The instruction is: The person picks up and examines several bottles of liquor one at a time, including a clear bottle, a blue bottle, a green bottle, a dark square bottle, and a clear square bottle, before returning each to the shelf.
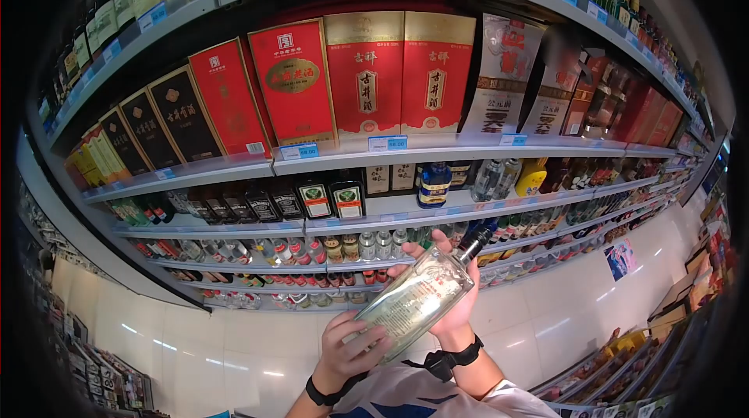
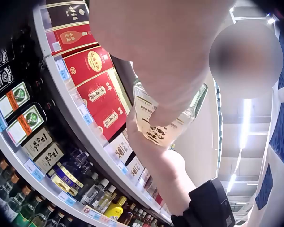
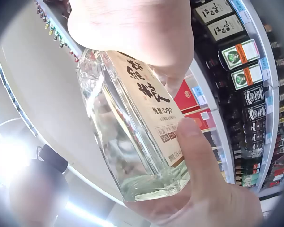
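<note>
A clear, square-sided liquor bottle with a black cap is tilted in front of the body, its neck toward the upper right. My left hand grips the lower end, fingers across the face turned to the head camera. In the right wrist view its thumb presses the cream label on the opposite side. My right hand holds the bottle from behind near the shoulder, its fingertips showing beyond the glass. Both wrists wear black bands. The near hand covers the bottle's upper part in the right wrist view.
A long shelf unit faces me. Red boxes, black boxes and silver boxes stand on the shelf with price tags. Lower shelves carry many bottles, including a blue one and a yellow one. Pale floor tiles lie below.
</note>
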### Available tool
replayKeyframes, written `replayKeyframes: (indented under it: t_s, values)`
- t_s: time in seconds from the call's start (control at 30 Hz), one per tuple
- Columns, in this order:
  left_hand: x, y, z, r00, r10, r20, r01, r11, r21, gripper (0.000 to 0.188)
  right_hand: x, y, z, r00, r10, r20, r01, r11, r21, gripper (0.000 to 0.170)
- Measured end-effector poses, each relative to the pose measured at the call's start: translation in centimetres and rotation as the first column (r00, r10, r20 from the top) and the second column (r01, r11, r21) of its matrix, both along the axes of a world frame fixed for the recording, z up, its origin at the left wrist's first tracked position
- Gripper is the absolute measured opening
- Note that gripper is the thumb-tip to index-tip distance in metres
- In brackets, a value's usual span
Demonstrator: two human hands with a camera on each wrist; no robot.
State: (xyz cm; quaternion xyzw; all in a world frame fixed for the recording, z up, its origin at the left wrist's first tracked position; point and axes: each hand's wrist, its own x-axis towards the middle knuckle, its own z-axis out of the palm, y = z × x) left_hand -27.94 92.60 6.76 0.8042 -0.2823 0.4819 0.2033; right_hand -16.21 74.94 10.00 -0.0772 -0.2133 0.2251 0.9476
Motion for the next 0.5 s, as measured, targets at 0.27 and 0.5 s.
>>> replayKeyframes:
  t_s: [0.27,0.5]
  values:
    - [3.0,3.9,-0.2,0.997,-0.076,-0.016,0.073,0.987,-0.144,0.044,2.1,2.5,1.1,0.920,-0.212,0.330,0.275,0.949,-0.156,0.100]
    - [5.8,8.4,-1.8,0.976,-0.204,-0.081,0.175,0.946,-0.275,0.051,3.6,4.7,0.3,0.836,-0.317,0.447,0.465,0.842,-0.273,0.065]
